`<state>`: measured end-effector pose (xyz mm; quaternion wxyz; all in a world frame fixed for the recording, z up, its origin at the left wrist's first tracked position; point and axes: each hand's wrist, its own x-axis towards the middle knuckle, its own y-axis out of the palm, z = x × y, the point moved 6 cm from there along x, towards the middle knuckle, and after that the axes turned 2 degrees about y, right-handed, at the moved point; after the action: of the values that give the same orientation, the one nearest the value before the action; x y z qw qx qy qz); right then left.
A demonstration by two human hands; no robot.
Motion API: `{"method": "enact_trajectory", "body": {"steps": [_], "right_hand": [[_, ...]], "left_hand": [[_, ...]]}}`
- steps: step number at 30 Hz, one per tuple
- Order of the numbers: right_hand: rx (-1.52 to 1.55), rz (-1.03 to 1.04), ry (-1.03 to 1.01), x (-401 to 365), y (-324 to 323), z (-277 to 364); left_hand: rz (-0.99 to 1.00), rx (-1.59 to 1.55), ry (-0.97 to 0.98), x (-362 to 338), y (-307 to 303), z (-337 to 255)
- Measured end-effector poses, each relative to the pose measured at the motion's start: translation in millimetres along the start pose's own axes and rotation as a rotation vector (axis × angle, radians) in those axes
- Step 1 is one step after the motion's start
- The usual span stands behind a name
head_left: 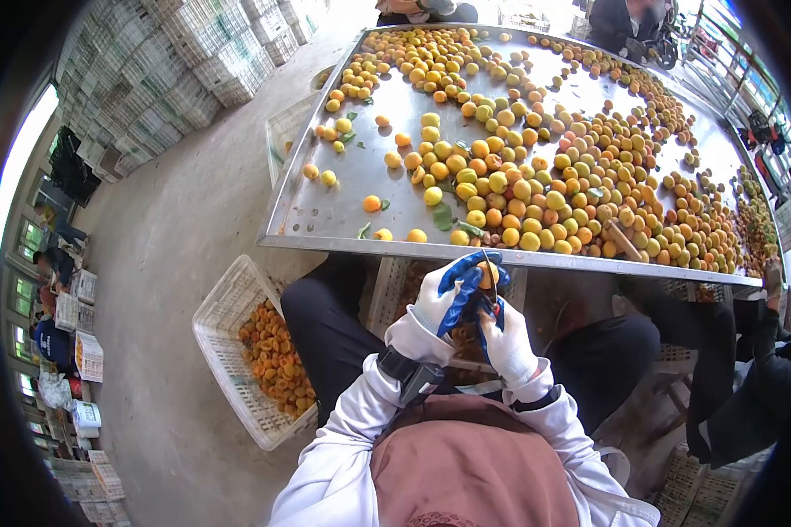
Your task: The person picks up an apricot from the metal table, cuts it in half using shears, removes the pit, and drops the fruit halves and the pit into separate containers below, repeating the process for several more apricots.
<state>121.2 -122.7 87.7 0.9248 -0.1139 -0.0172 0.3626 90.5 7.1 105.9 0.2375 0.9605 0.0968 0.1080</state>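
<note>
Both my hands wear white gloves with blue coated palms and meet just below the near edge of the metal table (536, 256). My left hand (448, 294) is closed around an apricot (486, 277). In my right hand (508, 341) is a small knife (491, 266), its thin blade pointing up against the fruit. Its handle is mostly hidden by the fingers. Beneath my hands, a crate (385, 294) between my legs is partly covered by my arms. Many whole apricots (523, 189) lie spread over the tabletop, some with green leaves.
A white plastic crate (209, 338) of opened apricots stands on the floor at my left. A wooden-looking stick (624, 241) lies among the fruit. Stacked crates (185, 53) rise at the back left. Other people sit around the table, one close on my right.
</note>
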Motion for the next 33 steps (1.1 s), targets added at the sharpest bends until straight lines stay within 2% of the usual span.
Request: {"method": "enact_trajectory", "body": {"steps": [2,4,6,8,9,11,12,14,16,18,19,20,22,23,24,28,30,32,33], "right_hand": [[0.055,-0.016,-0.015,-2.5,0.6,0.9],[0.064,-0.004,-0.021,-5.7,0.8,0.4],[0.07,0.009,-0.026,-7.9,-3.1,0.7],[0.032,0.092,-0.013,-11.4,-6.1,6.1],[0.03,0.095,-0.013,-12.6,-8.9,12.5],[0.022,0.179,0.005,-13.7,-9.2,23.8],[0.022,0.179,0.004,-12.7,-8.6,22.6],[0.086,0.2,0.121,-10.1,-3.5,11.7],[0.118,0.169,0.105,-11.6,-2.3,18.6],[0.15,0.137,0.084,-11.8,-0.8,21.6],[0.143,0.093,0.001,-13.0,-1.8,23.2],[0.136,0.047,-0.083,-13.8,-4.2,26.6],[0.117,0.041,-0.09,-12.7,-3.2,26.3],[0.141,-0.001,-0.145,-10.9,-1.7,24.8],[0.166,-0.039,-0.198,-10.7,-1.4,23.2],[0.095,0.008,-0.072,-15.4,-7.4,4.3],[0.088,-0.003,-0.057,-16.8,-8.1,2.3],[0.085,-0.016,-0.039,-18.1,-8.4,0.5],[0.054,-0.023,-0.102,-18.6,-10.4,6.4]], "left_hand": [[-0.004,-0.027,0.006,-2.4,5.4,-8.3],[-0.106,-0.097,-0.031,-2.7,4.3,-11.6],[-0.069,-0.119,-0.024,-1.8,-0.4,-16.5],[0.041,0.123,0.004,1.7,-1.0,-25.2],[0.038,0.122,0.006,4.0,-4.0,-30.5],[0.188,0.253,0.018,8.3,0.4,-42.9],[0.188,0.253,0.018,10.8,0.0,-51.5],[0.262,0.52,0.007,14.5,5.2,-65.3],[0.267,0.55,-0.014,15.5,7.3,-67.7],[0.184,0.471,0.066,15.7,9.3,-67.7],[0.133,0.226,0.082,10.3,15.6,-66.9],[0.137,0.229,0.088,6.1,23.0,-60.8],[-0.039,-0.22,-0.028,-1.5,25.6,-39.5],[-0.079,-0.255,-0.111,-7.8,28.1,-28.2],[-0.072,-0.285,-0.095,-10.0,33.7,-23.7],[-0.099,-0.335,-0.133,-12.2,34.9,-12.2],[-0.091,-0.355,-0.15,-11.9,36.6,-10.8],[-0.074,-0.249,-0.153,-10.3,36.7,-15.5],[-0.074,-0.249,-0.156,-8.8,33.9,-17.7]]}}
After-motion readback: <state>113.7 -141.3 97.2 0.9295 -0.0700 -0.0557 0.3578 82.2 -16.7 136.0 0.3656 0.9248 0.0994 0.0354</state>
